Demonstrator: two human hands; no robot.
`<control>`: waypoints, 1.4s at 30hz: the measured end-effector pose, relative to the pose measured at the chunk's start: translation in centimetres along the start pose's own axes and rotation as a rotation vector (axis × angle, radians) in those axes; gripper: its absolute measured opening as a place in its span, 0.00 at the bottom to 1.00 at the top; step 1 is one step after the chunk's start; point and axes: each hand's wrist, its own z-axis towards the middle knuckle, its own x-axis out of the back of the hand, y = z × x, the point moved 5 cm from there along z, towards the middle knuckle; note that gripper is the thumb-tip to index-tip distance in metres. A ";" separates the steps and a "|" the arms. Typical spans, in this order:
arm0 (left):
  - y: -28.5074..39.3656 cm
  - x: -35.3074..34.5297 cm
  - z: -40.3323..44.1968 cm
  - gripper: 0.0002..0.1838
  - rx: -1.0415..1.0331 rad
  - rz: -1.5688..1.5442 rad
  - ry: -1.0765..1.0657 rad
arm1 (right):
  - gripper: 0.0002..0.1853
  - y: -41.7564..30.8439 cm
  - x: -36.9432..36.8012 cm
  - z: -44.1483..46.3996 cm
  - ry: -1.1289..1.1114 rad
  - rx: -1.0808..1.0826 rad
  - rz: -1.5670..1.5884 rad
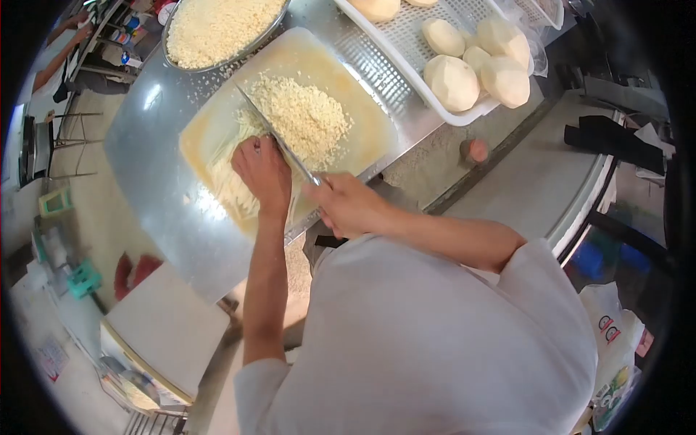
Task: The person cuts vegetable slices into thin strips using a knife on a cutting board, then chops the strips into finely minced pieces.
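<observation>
A large cutting board [370,119] lies on the steel table. My right hand [346,204] is wrapped round the handle of a knife [279,138], whose blade slants up and left across the board. My left hand [262,170] presses with curled fingers on pale, thin strips [230,177], close to the blade's left side. Right of the blade is a heap of finely chopped pale pieces [308,123]. Some chopped bits lie by the knife tip.
A metal bowl [225,32] full of chopped pieces stands beyond the board. A white perforated tray [406,65] at the upper right holds several peeled, pale round vegetables [451,82]. Another person's arms [61,54] show at the far upper left.
</observation>
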 end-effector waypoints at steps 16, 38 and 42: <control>-0.2 0.5 0.9 0.08 -0.006 -0.024 -0.019 | 0.27 -0.2 1.4 4.0 -0.013 0.033 -0.075; -1.6 0.1 2.2 0.10 0.056 0.009 -0.091 | 0.30 -3.8 1.5 1.5 -0.028 0.082 -0.224; -1.3 0.4 2.6 0.09 0.002 -0.028 -0.025 | 0.32 -3.6 1.5 4.6 -0.034 0.102 -0.219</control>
